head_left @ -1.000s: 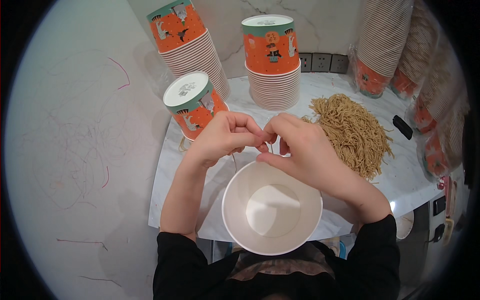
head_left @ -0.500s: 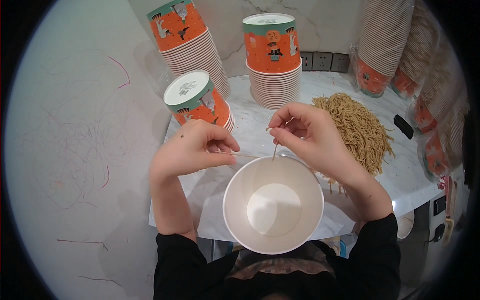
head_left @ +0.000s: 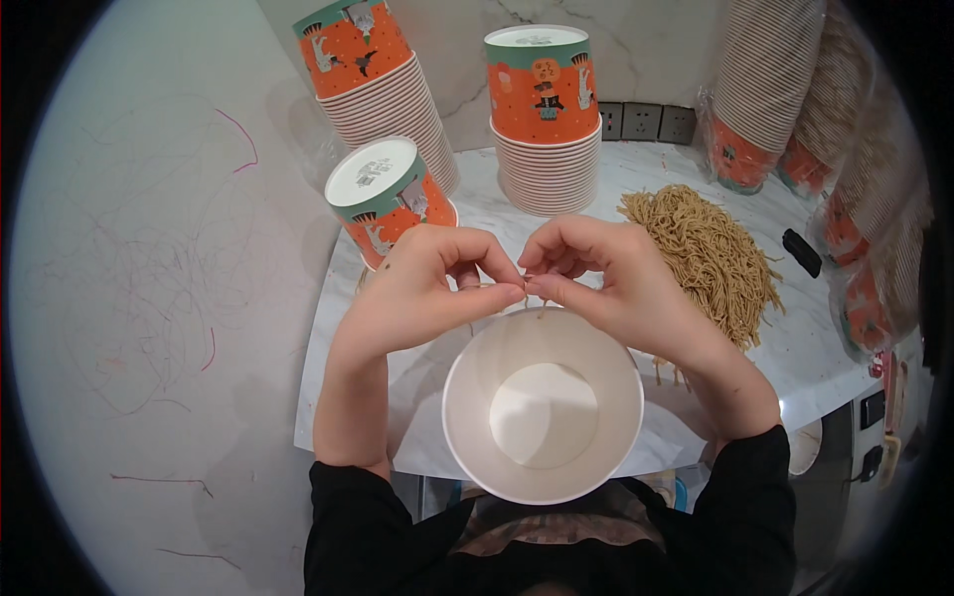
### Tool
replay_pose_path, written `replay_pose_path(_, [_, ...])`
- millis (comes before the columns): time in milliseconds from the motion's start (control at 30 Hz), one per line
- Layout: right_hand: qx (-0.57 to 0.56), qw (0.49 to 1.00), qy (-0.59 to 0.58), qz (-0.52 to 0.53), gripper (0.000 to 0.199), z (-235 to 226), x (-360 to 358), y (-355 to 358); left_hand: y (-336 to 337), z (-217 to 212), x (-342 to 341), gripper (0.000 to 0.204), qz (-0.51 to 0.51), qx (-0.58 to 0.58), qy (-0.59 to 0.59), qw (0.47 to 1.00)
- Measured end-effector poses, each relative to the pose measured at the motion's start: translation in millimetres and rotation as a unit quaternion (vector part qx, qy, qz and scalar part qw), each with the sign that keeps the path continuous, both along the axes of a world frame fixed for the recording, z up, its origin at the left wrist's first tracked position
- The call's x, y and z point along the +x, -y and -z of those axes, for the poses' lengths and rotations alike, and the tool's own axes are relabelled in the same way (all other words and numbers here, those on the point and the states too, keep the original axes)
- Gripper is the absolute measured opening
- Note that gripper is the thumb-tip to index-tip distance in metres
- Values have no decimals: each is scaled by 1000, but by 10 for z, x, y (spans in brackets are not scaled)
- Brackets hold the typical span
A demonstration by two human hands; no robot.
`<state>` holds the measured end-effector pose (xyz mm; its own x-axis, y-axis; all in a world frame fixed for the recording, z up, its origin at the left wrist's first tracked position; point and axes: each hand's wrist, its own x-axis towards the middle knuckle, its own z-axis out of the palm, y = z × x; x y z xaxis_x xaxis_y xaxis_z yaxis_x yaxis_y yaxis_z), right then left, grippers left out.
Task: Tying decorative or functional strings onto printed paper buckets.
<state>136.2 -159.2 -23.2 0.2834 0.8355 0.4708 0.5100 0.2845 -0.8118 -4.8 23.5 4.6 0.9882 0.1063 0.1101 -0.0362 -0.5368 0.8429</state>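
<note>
In front of me stands an open white paper bucket (head_left: 469, 422), its smooth inside facing up. Over its far rim my left hand (head_left: 422, 288) and my right hand (head_left: 614, 276) meet, thumbs and forefingers pinched together at the tips. Between them is a thin tan string (head_left: 543, 313), whose short ends dangle by the rim; the fingers hide most of it. To the right of my right hand lies a heap of tan strings (head_left: 708, 260), some trailing toward the bucket.
Upside-down orange and green paper buckets stand in a tall stack (head_left: 545, 94), a leaning stack (head_left: 383, 99) and a shorter one (head_left: 383, 184). Plastic-wrapped bucket stacks (head_left: 765, 89) line the right side. A small black object (head_left: 802, 252) rests on the marble-patterned table (head_left: 477, 199). Wall sockets (head_left: 641, 122) sit behind.
My left hand has moved right to meet my right hand, which has shifted slightly left. The string, stretched between them before, is now bunched at the fingertips.
</note>
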Motion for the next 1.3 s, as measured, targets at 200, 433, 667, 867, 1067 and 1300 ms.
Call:
replay_pose_path(200, [18, 1000, 20, -6, 12, -11, -12, 5, 24, 32, 52, 11, -53, -102, -11, 993])
replay_pose_path(433, [64, 992, 106, 14, 12, -12, -80, 17, 50, 11, 92, 22, -31, -120, -39, 992])
replay_pose_path(667, [46, 986, 156, 18, 16, -22, -89, 42, 37, 67, 152, 12, -33, -122, -36, 991])
replay_pose_path(867, [17, 994, 102, 14, 31, 27, -160, 25, 11, 78, 153, 8, -63, -171, -3, 983])
replay_pose_path(1067, [22, 972, 204, 118, 28, 120, -222, -37, 43, 100, 199, 8, -54, -202, -25, 978])
replay_pose_path(1300, [55, 972, 190, 128, 19, 125, -151, -37, 28, 99, 217, 10, -80, -152, -27, 985])
